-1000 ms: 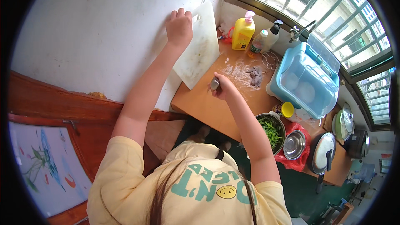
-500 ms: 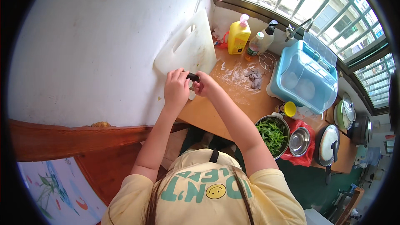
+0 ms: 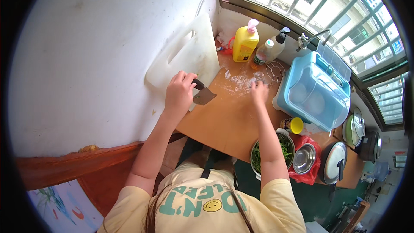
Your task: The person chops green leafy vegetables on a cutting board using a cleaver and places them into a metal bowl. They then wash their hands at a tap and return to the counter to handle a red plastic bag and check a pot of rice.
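Observation:
My left hand (image 3: 180,89) is closed round the black handle of a kitchen knife (image 3: 204,97) with a broad, dark blade. It holds the knife over the table's left side, beside a white cutting board (image 3: 189,56) leaning on the wall. Across the table, my right hand (image 3: 259,91) is down on the wet, whitish patch (image 3: 236,82), its fingers curled over a grey cloth (image 3: 259,77). Most of that cloth is hidden under the fingers.
Behind the patch stand a yellow pump bottle (image 3: 245,45), a clear bottle (image 3: 261,55) and a wire ring rack (image 3: 275,71). To the right are a blue lidded bin (image 3: 317,90), a yellow-lidded jar (image 3: 296,125), a pot of greens (image 3: 255,157), a steel bowl (image 3: 304,158) and a lidded pan (image 3: 335,160).
My hands have parted. The left now has the knife alone, its blade in plain view, while the right has left the handle and moved right onto the grey cloth.

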The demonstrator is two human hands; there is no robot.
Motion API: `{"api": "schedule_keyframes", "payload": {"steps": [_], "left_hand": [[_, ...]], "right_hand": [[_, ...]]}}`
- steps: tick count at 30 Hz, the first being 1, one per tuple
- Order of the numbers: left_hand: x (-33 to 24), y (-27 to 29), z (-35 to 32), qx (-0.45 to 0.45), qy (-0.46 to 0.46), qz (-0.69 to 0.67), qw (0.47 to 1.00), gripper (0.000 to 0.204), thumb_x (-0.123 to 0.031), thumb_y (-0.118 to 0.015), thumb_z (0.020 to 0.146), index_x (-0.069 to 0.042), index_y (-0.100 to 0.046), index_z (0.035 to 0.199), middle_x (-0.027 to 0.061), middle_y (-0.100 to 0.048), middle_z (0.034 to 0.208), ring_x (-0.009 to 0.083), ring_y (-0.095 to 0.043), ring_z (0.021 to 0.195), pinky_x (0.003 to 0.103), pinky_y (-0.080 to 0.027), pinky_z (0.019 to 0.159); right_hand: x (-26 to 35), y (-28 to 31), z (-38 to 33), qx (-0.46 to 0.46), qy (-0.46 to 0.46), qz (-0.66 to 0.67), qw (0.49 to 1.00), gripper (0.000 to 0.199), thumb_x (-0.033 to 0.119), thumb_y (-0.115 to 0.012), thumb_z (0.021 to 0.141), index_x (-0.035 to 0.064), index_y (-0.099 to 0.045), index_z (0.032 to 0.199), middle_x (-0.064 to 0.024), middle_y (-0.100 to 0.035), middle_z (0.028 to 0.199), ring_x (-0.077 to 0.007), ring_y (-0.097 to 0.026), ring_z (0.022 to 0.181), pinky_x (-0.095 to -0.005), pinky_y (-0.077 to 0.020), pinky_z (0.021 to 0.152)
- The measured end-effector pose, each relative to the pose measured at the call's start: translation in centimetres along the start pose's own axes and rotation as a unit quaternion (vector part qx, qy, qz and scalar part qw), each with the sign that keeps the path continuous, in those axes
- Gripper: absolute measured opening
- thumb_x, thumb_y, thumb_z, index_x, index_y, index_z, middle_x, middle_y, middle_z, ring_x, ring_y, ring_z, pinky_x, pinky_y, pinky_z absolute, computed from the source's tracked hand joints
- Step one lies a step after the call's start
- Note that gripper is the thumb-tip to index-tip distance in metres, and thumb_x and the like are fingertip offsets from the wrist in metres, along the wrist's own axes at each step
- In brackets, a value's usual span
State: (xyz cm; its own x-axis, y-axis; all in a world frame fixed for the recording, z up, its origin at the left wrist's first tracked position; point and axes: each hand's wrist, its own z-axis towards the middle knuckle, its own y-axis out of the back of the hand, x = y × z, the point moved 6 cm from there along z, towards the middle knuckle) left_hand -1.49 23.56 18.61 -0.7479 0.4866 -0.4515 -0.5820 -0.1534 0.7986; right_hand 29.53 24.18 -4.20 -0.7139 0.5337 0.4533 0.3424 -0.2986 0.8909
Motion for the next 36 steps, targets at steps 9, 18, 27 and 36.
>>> {"api": "schedule_keyframes", "payload": {"steps": [9, 18, 27, 36], "left_hand": [[2.4, -1.5, -0.5, -0.062, 0.041, 0.053, 0.996, 0.028, 0.007, -0.059, 0.073, -0.004, -0.059, 0.098, 0.0103, -0.052, 0.093, 0.0264, -0.053, 0.076, 0.036, -0.044, 0.066], [2.1, -3.0, -0.9, -0.074, -0.039, 0.166, 0.983, 0.047, 0.004, -0.063, 0.07, 0.001, -0.054, 0.116, 0.0159, -0.043, 0.127, 0.0266, -0.049, 0.082, 0.034, -0.044, 0.075], [1.4, -4.0, -0.6, -0.043, -0.062, 0.126, 0.989, 0.053, -0.002, -0.064, 0.071, 0.008, -0.047, 0.12, 0.0179, -0.036, 0.136, 0.0273, -0.049, 0.084, 0.033, -0.044, 0.078], [1.2, -5.2, -0.8, -0.034, -0.037, 0.209, 0.977, 0.048, -0.003, -0.064, 0.073, 0.0, -0.051, 0.119, 0.0173, -0.039, 0.132, 0.0277, -0.048, 0.09, 0.034, -0.044, 0.081]], "right_hand": [[-0.7, -8.0, 2.3, -0.077, 0.236, 0.126, 0.96, 0.032, 0.0, -0.05, 0.079, 0.0003, -0.056, 0.111, -0.0192, -0.051, 0.121, -0.0354, -0.05, 0.109, -0.0385, -0.0421, 0.091], [9.8, -11.9, 3.2, 0.008, 0.324, 0.118, 0.939, 0.035, 0.021, -0.06, 0.078, 0.0037, -0.059, 0.109, -0.0133, -0.052, 0.121, -0.0324, -0.044, 0.116, -0.048, -0.0328, 0.099], [7.4, -11.4, -10.7, 0.145, 0.391, 0.231, 0.879, 0.024, -0.002, -0.058, 0.075, 0.0048, -0.065, 0.098, -0.0113, -0.058, 0.115, -0.0309, -0.048, 0.115, -0.0421, -0.0367, 0.099], [-4.3, -6.1, 1.2, -0.067, 0.214, 0.173, 0.959, 0.025, 0.002, -0.056, 0.078, -0.0007, -0.06, 0.103, -0.0183, -0.054, 0.118, -0.0336, -0.05, 0.112, -0.0388, -0.0396, 0.095]]}}
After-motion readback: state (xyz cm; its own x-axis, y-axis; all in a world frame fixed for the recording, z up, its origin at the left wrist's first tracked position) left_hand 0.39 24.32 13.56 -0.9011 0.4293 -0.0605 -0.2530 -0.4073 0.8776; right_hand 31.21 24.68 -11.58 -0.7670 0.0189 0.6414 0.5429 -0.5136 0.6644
